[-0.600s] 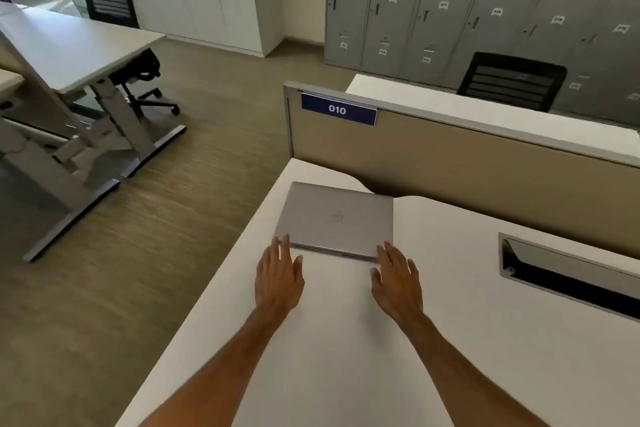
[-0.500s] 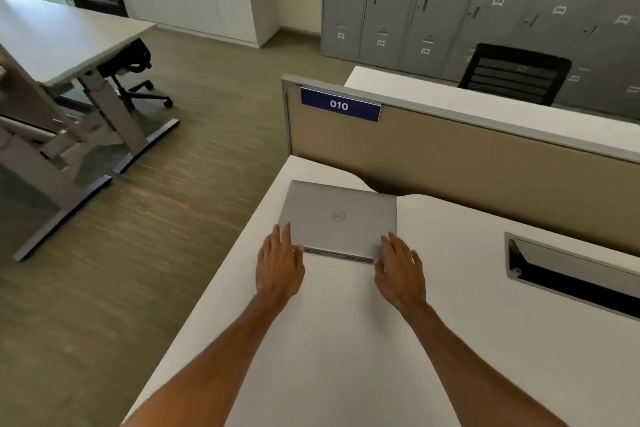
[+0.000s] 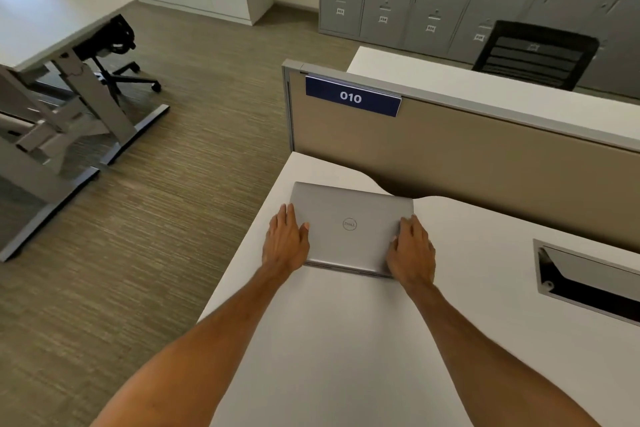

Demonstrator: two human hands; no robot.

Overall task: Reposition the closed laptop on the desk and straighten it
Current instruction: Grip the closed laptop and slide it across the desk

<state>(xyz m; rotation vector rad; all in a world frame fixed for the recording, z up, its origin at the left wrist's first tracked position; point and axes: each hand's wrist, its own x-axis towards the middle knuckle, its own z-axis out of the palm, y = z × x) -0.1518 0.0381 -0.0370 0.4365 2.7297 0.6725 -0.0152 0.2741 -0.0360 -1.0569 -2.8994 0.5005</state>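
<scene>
Laptop (image 3: 349, 229) lies closed between both hands, long axis running from left hand (image 3: 286, 242) to right hand (image 3: 412, 250), fingers clasping its short edges at the desk (image 3: 346, 340) corner.

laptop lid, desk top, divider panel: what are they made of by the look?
Laptop lid: looks like brushed or matte silver metal, possibly painted plastic; even grey sheen, inset round logo.
Desk top: smooth white laminate by the look; flat, uniform, soft glare, no grain.
Divider panel: tan face, matte, probably fabric or laminate, too blurred to tell; grey top rail looks like metal.
</scene>
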